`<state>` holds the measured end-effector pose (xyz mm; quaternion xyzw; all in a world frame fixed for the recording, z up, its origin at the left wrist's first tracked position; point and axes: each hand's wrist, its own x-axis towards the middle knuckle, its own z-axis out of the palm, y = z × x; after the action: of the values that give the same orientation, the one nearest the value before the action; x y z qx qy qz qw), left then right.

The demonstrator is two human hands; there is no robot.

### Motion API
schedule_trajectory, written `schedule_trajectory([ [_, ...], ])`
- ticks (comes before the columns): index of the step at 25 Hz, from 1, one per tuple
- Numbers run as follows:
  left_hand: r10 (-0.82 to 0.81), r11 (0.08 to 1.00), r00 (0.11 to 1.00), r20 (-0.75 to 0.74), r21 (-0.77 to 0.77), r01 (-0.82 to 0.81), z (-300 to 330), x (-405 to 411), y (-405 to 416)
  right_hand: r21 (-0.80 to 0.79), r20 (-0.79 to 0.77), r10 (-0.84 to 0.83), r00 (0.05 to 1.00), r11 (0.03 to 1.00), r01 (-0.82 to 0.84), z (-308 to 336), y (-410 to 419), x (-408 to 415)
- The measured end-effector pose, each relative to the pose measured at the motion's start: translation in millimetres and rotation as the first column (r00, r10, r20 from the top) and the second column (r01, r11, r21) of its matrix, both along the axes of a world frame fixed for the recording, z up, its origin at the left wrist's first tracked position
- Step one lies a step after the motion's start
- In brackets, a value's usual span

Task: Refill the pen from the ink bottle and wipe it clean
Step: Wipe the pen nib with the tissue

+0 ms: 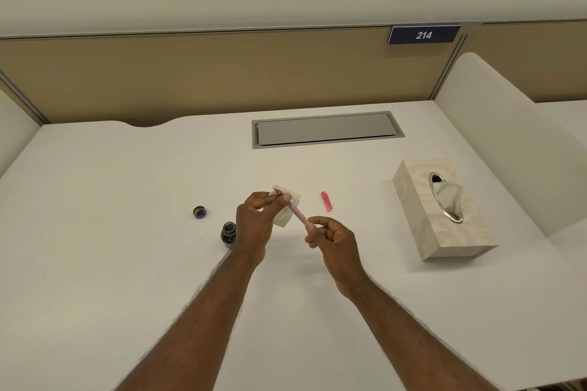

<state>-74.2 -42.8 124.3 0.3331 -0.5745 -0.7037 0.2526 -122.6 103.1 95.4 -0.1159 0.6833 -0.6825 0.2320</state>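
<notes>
Blue sign (424, 34) on partition (222, 73): "214" (white italic numerals)

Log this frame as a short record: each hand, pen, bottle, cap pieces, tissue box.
left hand: pinches tissue around the pen near its nib
right hand: grips the pen's rear end
pen: pink, uncapped, held above the desk
ink bottle: open, upright, beside left wrist
bottle cap: on desk, left of bottle
pen cap: on desk, right of hands
tissue box: far right

Soft, even overhead light leaves the white desk (127, 232) bright with only faint shadows (no glare), while wide-angle distortion bends the partition (190, 73) edges and fine detail looks slightly soft.
</notes>
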Motion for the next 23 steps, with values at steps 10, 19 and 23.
schedule_trajectory([
  [10,0.003,1.0,1.0,0.011,0.0,-0.003,-3.5,1.2,-1.3,0.028,-0.03,0.0,1.0,1.0,0.001,-0.8,-1.1,1.5],
  [19,-0.015,1.0,1.0,-0.011,0.009,0.015,-6.1,1.5,0.1,0.071,-0.061,-0.021,0.998,0.997,0.026,-2.1,-4.8,3.2],
  [23,-0.034,0.999,0.999,-0.008,-0.006,0.034,-7.5,2.3,-1.0,0.094,-0.054,0.023,0.998,0.995,-0.017,-5.4,-7.7,4.4],
])
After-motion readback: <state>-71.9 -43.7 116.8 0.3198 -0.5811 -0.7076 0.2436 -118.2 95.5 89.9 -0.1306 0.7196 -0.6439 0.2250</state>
